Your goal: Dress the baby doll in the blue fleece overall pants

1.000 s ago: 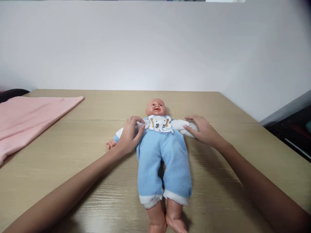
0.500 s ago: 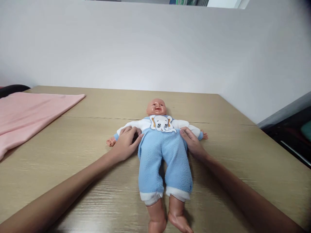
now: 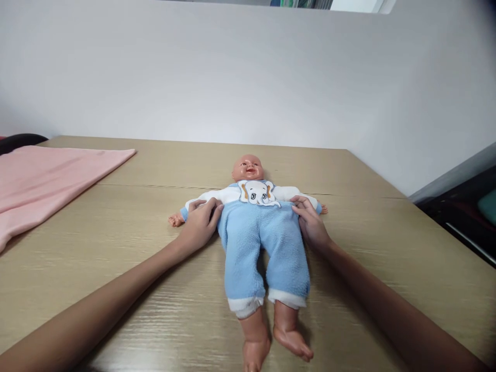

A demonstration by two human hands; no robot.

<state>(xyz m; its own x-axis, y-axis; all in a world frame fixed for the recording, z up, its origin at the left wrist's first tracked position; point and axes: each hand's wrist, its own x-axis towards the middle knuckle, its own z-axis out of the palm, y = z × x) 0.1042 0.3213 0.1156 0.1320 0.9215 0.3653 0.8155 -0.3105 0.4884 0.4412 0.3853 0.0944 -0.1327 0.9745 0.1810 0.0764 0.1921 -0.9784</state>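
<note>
A baby doll [image 3: 260,243] lies on its back on the wooden table [image 3: 155,268], head away from me, dressed in blue fleece trousers and a white top with an elephant patch. My left hand [image 3: 199,225] grips the doll's side under its arm, fingers curled against the blue fabric. On the other side my right hand [image 3: 312,225] holds the doll's body below the sleeve in the same way. The doll's bare feet point toward me.
A pink cloth [image 3: 42,178] is spread over the table's far left corner. A dark chair back [image 3: 19,142] shows behind it. A plain white wall stands behind the table. Dark furniture [image 3: 461,206] sits off the table's right edge.
Both hands moved from the doll's arms to its sides at the waist. The doll's arms now lie uncovered, and the doll has shifted slightly away from me.
</note>
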